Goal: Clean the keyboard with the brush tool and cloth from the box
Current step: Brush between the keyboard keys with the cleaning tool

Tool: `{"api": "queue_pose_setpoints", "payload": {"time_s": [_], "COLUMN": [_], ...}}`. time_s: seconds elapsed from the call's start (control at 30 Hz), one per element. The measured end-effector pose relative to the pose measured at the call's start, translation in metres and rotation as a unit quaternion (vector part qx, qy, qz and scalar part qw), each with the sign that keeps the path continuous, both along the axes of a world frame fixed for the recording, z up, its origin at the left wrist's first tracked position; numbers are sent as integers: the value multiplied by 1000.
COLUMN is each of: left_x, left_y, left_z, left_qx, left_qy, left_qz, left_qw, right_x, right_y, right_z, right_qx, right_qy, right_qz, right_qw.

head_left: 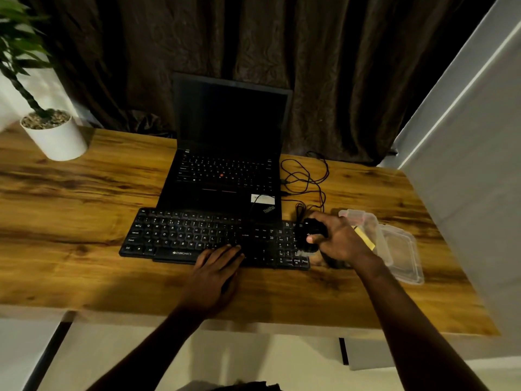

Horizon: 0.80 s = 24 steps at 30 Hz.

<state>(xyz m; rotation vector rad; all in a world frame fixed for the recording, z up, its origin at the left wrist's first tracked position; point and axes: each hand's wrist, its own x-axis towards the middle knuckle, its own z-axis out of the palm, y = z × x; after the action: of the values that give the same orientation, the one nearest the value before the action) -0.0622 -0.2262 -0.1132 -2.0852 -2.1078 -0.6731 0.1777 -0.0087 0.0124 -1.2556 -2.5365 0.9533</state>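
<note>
A black Zebronics keyboard (197, 235) lies flat on the wooden desk (70, 221), in front of the laptop. My left hand (217, 266) rests flat on its front edge, right of the space bar, fingers together and holding nothing. My right hand (338, 238) is closed around a black brush tool (311, 232) at the keyboard's right end; pale bristles show below the hand, at the number pad. A clear plastic box (394, 244) stands just right of that hand, with something yellow (365, 238) inside, partly hidden by my wrist.
An open black laptop (228, 165) with a dark screen stands behind the keyboard. Loose black cables (307, 179) coil to its right. A white plant pot (56, 134) sits at the far left. A grey wall (465, 165) borders the desk's right side; dark curtains hang behind.
</note>
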Motion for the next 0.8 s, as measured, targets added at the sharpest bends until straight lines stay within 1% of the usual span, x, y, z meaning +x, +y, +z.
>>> {"api": "queue_pose_setpoints", "payload": {"time_s": [0.13, 0.23, 0.3, 0.47, 0.7, 0.8], "left_x": [1, -1, -1, -2, 0, -1], "left_y": [0, 1, 2, 2, 1, 2], "left_z": [0, -1, -1, -3, -1, -3], "left_qx": [-1, 4, 10, 21, 6, 2], "left_qy": [-2, 5, 2, 3, 2, 0], "left_qz": [4, -1, -4, -9, -5, -5], "left_qw": [1000, 1000, 1000, 1000, 1000, 1000], "right_x": [-20, -25, -18, -3, -28, -17], "right_y": [-14, -14, -12, -4, -17, -13], "right_z": [-5, -9, -5, -3, -10, -4], "right_qx": [-15, -33, -31, 0, -32, -16], "right_qy": [29, 53, 46, -14, 34, 30], "right_qz": [17, 12, 14, -3, 6, 15], "right_qw": [999, 998, 998, 1000, 999, 999]}}
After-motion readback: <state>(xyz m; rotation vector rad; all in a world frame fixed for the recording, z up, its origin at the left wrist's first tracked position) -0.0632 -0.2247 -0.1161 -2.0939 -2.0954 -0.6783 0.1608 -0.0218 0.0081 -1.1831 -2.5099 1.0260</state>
